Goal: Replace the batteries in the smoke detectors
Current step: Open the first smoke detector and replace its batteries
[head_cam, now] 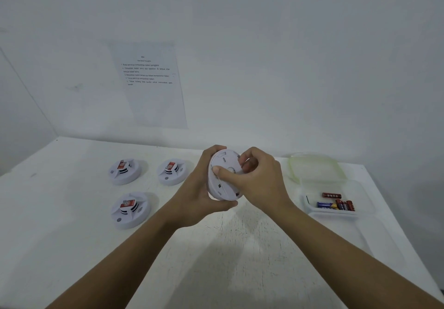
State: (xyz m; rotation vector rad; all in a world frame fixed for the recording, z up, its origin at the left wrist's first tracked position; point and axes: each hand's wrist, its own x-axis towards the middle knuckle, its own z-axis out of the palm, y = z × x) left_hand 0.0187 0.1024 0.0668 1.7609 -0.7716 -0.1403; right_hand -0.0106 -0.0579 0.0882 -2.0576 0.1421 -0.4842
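I hold a round white smoke detector (224, 188) above the table with its flat back plate turned toward me. My left hand (201, 188) grips it from the left, fingers curled over the top rim and thumb under the bottom rim. My right hand (258, 179) grips its right side, thumb pressed across the back plate and fingers curled at the upper right edge. Three more white smoke detectors lie face up on the table to the left: one (124, 171), one (171, 172) and one (130, 209). Several batteries (336, 203) lie in a clear container (310, 206) at the right.
The white table (240, 248) meets the wall at the back and ends in an edge at the right. The container's clear lid (316, 167) lies behind it. A printed instruction sheet (151, 85) hangs on the wall.
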